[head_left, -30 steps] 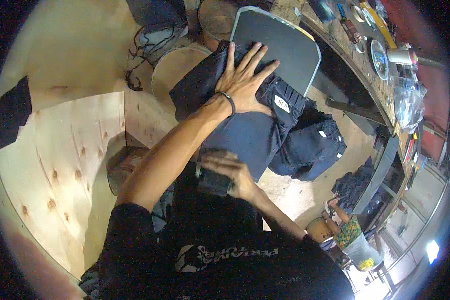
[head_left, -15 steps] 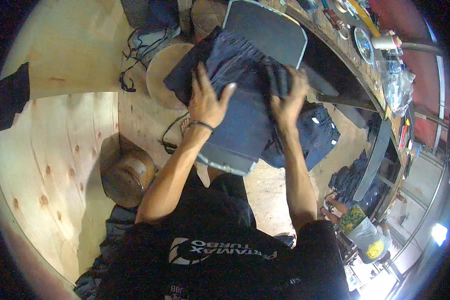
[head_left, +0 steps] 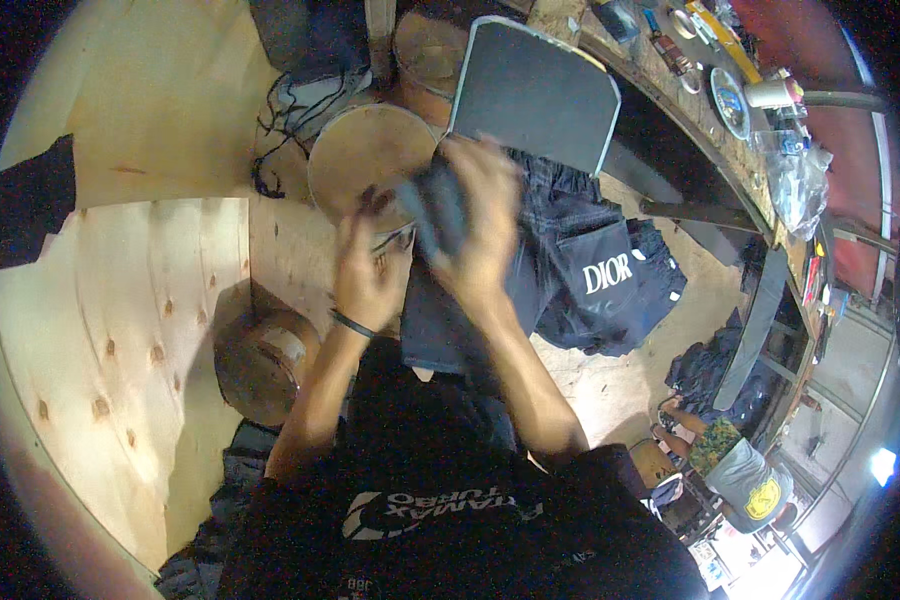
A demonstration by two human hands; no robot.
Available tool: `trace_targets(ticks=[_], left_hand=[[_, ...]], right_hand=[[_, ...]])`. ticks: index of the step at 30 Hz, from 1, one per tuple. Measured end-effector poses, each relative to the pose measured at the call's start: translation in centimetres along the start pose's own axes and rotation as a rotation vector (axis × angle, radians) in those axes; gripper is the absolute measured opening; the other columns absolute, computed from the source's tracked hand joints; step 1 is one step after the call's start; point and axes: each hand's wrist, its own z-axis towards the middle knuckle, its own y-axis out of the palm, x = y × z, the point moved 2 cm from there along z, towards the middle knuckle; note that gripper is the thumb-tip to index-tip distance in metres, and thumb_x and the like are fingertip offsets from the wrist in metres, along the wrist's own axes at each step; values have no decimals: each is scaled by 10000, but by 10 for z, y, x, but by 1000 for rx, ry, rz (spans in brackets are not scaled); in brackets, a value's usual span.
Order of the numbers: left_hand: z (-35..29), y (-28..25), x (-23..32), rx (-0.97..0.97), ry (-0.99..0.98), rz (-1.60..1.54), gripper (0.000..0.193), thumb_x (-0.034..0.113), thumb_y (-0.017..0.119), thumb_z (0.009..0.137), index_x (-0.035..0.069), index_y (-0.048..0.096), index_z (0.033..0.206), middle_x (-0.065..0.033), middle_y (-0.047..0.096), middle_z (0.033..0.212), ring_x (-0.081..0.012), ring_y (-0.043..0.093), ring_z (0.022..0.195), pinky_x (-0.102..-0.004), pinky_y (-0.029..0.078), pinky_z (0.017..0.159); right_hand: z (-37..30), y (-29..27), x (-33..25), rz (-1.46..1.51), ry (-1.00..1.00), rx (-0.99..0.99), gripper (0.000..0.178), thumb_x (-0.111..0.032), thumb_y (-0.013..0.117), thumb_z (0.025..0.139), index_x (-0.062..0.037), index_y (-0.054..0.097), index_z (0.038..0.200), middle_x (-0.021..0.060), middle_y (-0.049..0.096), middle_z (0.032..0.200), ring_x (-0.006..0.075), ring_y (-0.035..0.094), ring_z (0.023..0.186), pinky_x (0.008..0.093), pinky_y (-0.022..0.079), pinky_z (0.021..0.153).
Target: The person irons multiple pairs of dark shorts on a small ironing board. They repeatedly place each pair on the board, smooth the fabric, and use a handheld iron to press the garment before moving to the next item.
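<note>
Dark shorts [head_left: 580, 235] with white lettering on one leg lie over a grey board [head_left: 530, 90] in front of me. My right hand [head_left: 485, 225], smeared by motion, is closed on a lifted, bunched part of the dark cloth and holds it toward the left. Just left of that cloth, my left hand [head_left: 365, 275] is raised with its fingers apart and nothing visible in it; a dark band circles its wrist. Another part of the dark cloth hangs toward my lap, below the right hand.
Round wooden stools [head_left: 370, 160] stand beyond my left hand, near black cords [head_left: 270, 150]. A cluttered wooden bench [head_left: 710, 140] with tape, a dish and a thread spool runs along the right. Dark cloth [head_left: 710, 365] is heaped below it; a person [head_left: 750, 480] is farther right.
Both hands have moved left, the right one carrying a fold of the dark cloth. The lettered leg and more of the grey board are now uncovered. My left hand has come off the cloth.
</note>
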Motion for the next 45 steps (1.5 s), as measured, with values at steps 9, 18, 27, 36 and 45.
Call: trace_targets(ticks=[9, 18, 27, 36, 45], left_hand=[[139, 106, 88, 3, 43, 536, 1619, 853, 820, 646, -7, -30, 1722, -447, 98, 1709, -571, 189, 1603, -728, 200, 1267], [211, 133, 109, 56, 451, 664, 1470, 953, 739, 622, 233, 153, 1762, -261, 81, 1806, -446, 20, 1677, -842, -16, 1218], [228, 148, 100, 46, 343, 692, 1536, 1041, 680, 531, 253, 193, 1756, -263, 60, 1808, -448, -11, 1677, -844, -15, 1213], [228, 144, 105, 51, 338, 731, 1389, 1001, 690, 616, 277, 291, 1732, -245, 91, 1807, -434, 21, 1678, -864, 19, 1200], [235, 143, 109, 35, 619, 651, 1258, 942, 689, 714, 286, 319, 1722, -217, 119, 1808, -422, 46, 1678, -869, 33, 1200]], right_hand=[[-13, -80, 198, -589, 222, 95, 651, -56, 730, 889, -112, 581, 1520, 284, 463, 1592, 519, 418, 1483, 584, 325, 1258], [10, -134, 120, -126, 274, 66, 533, -64, 795, 854, 46, 707, 1368, 249, 660, 1488, 333, 605, 1425, 455, 397, 1241], [12, -134, 116, 204, 204, -590, 608, -325, 786, 821, -48, 752, 1361, 191, 695, 1461, 392, 621, 1403, 530, 436, 1214], [-67, -133, 91, 443, 248, -744, 744, -226, 929, 688, -95, 738, 1395, 143, 682, 1490, 341, 623, 1406, 542, 373, 1273], [-92, -106, 75, 505, 508, -719, 739, -229, 964, 680, -97, 752, 1376, 152, 724, 1426, 337, 649, 1375, 512, 441, 1218]])
